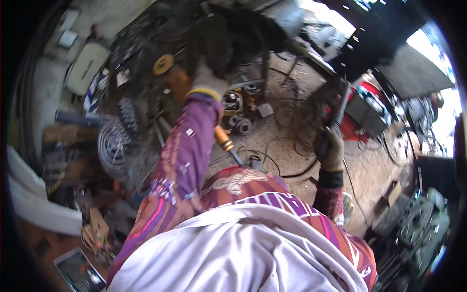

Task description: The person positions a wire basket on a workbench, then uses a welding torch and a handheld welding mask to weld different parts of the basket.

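Grey rod-shaped tool [342, 104]: out on the right, upper end tilted away over the floor [292, 151]; lower end wrapped by gloved right hand [331, 148], grip apparently closed on it; gloved left hand [211, 46] up among dark clutter [248, 36], grip lost in shadow, cannot tell if wide or narrow; could snag on black cable [304, 173] looping near right hand, if swung or tugged; could also bump red item [352, 129] close by, through too wide a sweep; poor light around left hand, possible cause of a pinch or misplacement; knitted grey cuff [206, 91], yellow-banded; purple printed sleeve [187, 141], smooth cloth; gritty, dusty floor; wire coil [111, 143], thin nested loops; orange disc [163, 64], flat, round; metal rings [244, 127], thick, dull; screwdriver [223, 138], orange handle, dark bands
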Action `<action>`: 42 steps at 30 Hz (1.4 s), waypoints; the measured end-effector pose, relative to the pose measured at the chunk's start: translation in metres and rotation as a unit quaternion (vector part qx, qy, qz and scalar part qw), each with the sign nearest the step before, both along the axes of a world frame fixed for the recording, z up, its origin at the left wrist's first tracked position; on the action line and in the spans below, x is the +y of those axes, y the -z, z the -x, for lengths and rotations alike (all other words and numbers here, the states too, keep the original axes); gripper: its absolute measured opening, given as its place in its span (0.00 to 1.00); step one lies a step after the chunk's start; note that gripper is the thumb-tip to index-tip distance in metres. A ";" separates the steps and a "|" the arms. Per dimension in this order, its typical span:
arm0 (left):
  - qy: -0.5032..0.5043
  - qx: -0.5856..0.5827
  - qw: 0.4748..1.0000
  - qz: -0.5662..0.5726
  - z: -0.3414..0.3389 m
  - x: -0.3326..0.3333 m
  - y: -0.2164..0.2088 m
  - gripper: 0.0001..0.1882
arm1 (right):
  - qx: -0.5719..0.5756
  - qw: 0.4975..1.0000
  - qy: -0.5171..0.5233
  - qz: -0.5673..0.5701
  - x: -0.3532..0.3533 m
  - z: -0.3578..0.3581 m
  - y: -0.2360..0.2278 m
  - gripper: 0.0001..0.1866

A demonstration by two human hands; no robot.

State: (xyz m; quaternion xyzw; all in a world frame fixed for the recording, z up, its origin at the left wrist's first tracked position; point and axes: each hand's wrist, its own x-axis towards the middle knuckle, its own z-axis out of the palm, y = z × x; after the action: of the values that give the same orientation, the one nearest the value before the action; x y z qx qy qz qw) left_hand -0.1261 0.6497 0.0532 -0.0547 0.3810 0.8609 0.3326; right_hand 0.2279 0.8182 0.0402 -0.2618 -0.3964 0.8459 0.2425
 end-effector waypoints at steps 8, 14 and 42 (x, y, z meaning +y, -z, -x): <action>-0.087 -0.006 0.989 -0.123 0.043 0.002 0.088 0.15 | 0.034 0.998 -0.036 0.029 -0.022 -0.005 0.023 0.22; -0.081 -0.247 0.945 -0.197 -0.013 -0.001 -0.047 0.15 | 0.047 0.998 -0.035 -0.003 -0.003 -0.002 0.006 0.23; -0.387 0.094 0.898 0.188 -0.255 -0.546 -0.051 0.26 | -0.053 0.928 -0.262 -0.261 -0.311 0.104 -0.082 0.26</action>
State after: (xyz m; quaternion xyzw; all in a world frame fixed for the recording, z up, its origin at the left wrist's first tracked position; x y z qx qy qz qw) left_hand 0.1289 0.1041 0.1043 -0.1783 0.5141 0.8351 -0.0810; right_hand 0.1238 0.5073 0.1227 -0.1206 -0.6698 0.7310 0.0504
